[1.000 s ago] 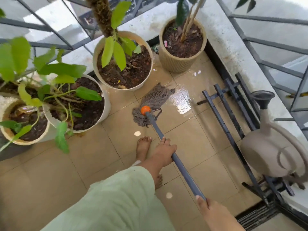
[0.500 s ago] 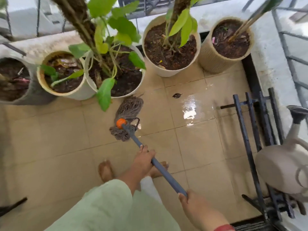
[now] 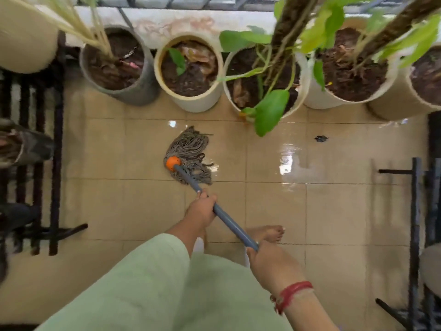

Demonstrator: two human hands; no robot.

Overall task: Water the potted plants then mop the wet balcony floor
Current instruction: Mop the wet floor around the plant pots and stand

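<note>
Both hands grip the mop handle [image 3: 224, 218]: left hand [image 3: 201, 210] curled round it lower, right hand [image 3: 272, 266] higher. The mop head [image 3: 191, 154] (grey strings) lies on wet tiles [image 3: 286, 161] beyond the left fingers.

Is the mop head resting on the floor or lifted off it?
Resting on it: the mop head has its strands fanned flat on the tiles, beside a shiny wet patch.

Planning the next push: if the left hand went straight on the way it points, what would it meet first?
The left hand grips the mop handle, pointing along it. Straight on, it would first meet the orange collar and mop strands; the cream pot seems further beyond, depth unclear.
</note>
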